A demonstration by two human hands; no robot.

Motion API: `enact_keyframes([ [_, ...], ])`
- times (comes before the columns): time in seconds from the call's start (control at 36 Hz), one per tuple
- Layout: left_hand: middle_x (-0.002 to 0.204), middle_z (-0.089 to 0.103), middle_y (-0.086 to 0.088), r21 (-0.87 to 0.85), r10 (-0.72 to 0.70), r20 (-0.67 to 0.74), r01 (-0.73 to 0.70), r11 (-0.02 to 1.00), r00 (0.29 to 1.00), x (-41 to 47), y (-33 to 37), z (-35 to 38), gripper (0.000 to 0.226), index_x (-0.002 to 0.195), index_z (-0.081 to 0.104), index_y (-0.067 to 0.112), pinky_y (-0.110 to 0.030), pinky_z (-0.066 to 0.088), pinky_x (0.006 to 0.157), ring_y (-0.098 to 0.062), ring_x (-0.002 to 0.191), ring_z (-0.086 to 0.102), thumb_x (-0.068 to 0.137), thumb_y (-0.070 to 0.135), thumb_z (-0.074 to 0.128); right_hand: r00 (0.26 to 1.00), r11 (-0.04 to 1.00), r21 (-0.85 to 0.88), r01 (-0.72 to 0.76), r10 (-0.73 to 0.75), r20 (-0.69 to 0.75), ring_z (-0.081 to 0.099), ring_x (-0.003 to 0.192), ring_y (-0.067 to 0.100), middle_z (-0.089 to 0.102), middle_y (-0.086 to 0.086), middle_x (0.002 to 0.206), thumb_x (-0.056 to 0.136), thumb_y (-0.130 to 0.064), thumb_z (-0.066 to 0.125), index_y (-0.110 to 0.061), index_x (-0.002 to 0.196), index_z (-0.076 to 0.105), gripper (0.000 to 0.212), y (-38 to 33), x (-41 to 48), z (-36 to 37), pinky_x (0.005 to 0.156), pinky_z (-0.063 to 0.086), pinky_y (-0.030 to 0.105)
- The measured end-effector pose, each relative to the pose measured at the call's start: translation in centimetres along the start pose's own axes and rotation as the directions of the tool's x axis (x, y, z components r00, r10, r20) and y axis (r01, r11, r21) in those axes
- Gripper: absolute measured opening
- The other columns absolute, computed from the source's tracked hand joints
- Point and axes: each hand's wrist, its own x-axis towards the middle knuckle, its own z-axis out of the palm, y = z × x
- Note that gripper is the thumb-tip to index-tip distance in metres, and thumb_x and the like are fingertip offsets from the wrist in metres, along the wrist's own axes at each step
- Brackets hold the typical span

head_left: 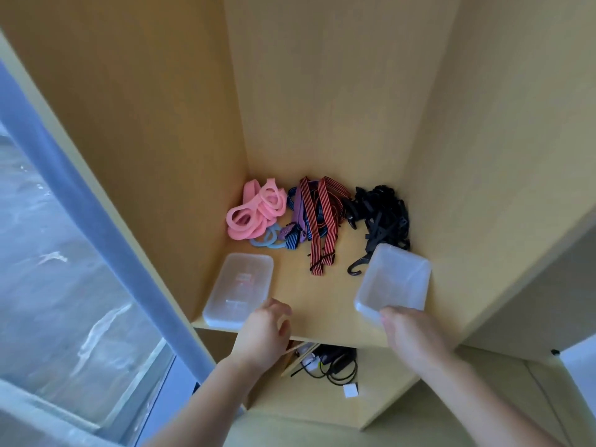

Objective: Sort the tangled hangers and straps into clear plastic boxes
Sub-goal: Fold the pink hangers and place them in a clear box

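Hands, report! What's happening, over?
Left hand empty by flat clear plastic box. Right hand grips tilted clear plastic box. Pink loops, striped straps, black hangers unsorted.

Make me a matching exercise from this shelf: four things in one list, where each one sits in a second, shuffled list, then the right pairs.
Things:
1. pink loops
2. red-and-black striped strap
3. black hooks pile
4. right clear box

Places:
A. front right, gripped at its near edge by the right hand
B. back left of the shelf
C. back right of the shelf
D. back middle of the shelf

Pairs: 1-B, 2-D, 3-C, 4-A
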Motion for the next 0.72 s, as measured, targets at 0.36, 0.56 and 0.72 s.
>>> enact_keyframes([
  [0.36,0.114,0.061,0.003,-0.009,0.105,-0.034,-0.106,0.994,0.994,1.8,-1.5,-2.2,0.025,0.110,0.068,0.013,-0.016,0.044,0.084,-0.015,0.101,0.061,0.089,0.008,0.055,0.976,0.943,0.325,-0.069,0.131,-0.173,0.043,0.049,0.015,0.047,-0.004,0.052,0.096,-0.024,0.058,-0.009,0.070,0.059,0.030,0.6,0.0,-1.6,0.045,0.028,0.024],
  [0.56,0.116,0.063,0.000,0.018,0.139,-0.033,-0.138,0.990,0.990,3.4,-2.3,-3.5,0.026,0.112,0.068,0.010,-0.014,0.040,0.079,-0.017,0.101,0.060,0.089,0.007,0.056,0.832,0.951,0.207,0.230,-0.082,-0.549,0.049,0.050,0.019,0.052,0.000,0.054,0.081,0.003,0.067,-0.006,0.065,0.061,0.020,-1.5,0.2,-4.1,0.046,0.043,0.028],
  [0.72,0.119,0.063,-0.002,0.008,0.131,-0.021,-0.131,0.991,0.991,4.2,-3.3,-4.4,0.029,0.116,0.066,0.012,-0.020,0.046,0.081,-0.019,0.105,0.060,0.089,0.009,0.056,0.844,0.881,0.252,0.400,-0.247,-0.475,0.052,0.054,0.023,0.055,0.004,0.058,0.094,-0.021,0.049,-0.005,0.069,0.062,0.032,-6.6,0.7,-3.5,0.056,0.047,0.031],
])
